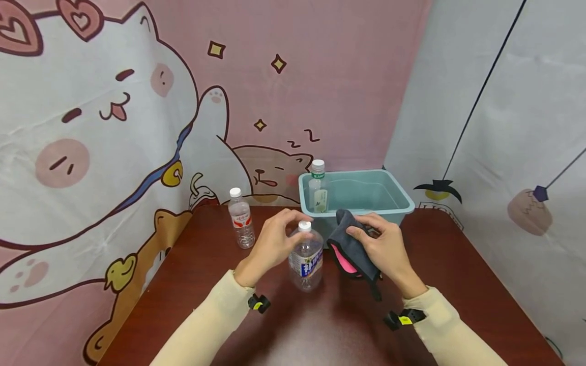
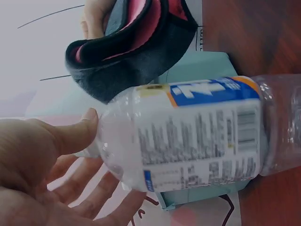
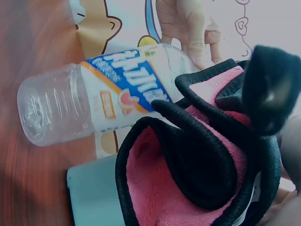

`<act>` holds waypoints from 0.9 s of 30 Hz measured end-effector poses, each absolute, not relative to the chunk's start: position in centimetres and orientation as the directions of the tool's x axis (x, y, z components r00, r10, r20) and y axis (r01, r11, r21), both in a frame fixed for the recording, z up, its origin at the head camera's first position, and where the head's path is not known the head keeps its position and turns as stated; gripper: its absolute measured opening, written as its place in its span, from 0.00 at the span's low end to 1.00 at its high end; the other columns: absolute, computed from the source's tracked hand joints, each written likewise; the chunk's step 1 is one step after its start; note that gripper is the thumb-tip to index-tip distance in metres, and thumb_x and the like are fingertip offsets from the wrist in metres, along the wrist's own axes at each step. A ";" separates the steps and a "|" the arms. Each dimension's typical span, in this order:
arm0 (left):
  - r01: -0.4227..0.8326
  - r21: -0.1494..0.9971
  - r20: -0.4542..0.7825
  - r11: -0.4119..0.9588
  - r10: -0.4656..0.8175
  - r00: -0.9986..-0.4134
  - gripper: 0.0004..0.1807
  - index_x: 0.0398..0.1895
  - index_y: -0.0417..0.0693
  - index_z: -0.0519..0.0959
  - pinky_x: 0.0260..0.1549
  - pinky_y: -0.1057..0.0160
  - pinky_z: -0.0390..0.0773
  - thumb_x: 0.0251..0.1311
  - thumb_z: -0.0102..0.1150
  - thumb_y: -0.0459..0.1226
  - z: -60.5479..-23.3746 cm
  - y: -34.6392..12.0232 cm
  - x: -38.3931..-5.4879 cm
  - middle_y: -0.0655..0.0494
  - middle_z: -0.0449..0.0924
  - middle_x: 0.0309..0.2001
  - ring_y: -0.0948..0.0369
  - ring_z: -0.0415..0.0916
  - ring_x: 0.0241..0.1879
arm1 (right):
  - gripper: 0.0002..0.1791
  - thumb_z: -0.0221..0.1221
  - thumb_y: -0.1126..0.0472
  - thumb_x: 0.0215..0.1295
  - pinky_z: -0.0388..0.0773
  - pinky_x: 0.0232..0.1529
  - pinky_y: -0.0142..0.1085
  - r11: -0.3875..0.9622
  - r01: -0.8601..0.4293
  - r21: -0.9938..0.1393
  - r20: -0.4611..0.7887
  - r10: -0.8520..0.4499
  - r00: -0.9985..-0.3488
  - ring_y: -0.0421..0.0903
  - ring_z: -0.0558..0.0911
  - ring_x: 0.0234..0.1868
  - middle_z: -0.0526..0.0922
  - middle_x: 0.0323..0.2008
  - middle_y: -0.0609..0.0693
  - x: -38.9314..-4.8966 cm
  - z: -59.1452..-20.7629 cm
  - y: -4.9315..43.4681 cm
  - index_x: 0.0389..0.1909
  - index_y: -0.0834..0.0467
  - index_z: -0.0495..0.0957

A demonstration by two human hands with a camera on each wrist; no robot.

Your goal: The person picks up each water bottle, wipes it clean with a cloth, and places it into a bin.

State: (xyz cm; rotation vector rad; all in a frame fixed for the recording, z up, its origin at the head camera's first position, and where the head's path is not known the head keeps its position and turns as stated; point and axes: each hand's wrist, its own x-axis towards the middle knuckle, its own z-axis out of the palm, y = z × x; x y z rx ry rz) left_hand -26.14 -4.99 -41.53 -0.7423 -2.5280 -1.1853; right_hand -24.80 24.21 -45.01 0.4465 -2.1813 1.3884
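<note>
- My left hand (image 1: pixel 274 241) curls around the bottle (image 1: pixel 305 259), fingers at its cap (image 1: pixel 304 225).
- My right hand (image 1: pixel 384 246) grips the cloth (image 1: pixel 351 246) beside it.
- Bottle upright on the surface (image 1: pixel 348 325).

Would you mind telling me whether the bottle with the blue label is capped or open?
Capped: the blue-label bottle stands upright with its white cap on, under the left hand's fingertips.

- A small staged booth, not a lived-in room.
- Printed cartoon backdrop (image 1: pixel 137 127) on the far and left sides: pink, with a white cat and stars.
- Pale printed sheet (image 1: pixel 503 127) hangs on the right.
- A dark wooden table (image 1: pixel 458 284) fills the booth, bearing a teal tub (image 1: pixel 361 195) and plastic bottles (image 1: pixel 241 223).
</note>
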 end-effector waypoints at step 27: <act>0.571 0.688 0.362 0.448 0.470 -0.805 0.20 0.68 0.51 0.85 0.73 0.41 0.88 0.77 0.74 0.31 -41.7 -6.3 -26.5 0.48 0.90 0.67 0.48 0.90 0.68 | 0.17 0.79 0.56 0.76 0.85 0.43 0.33 0.536 -0.580 -0.614 0.567 -0.212 -0.796 0.43 0.89 0.49 0.95 0.52 0.46 -25.6 -45.0 20.1 0.62 0.52 0.95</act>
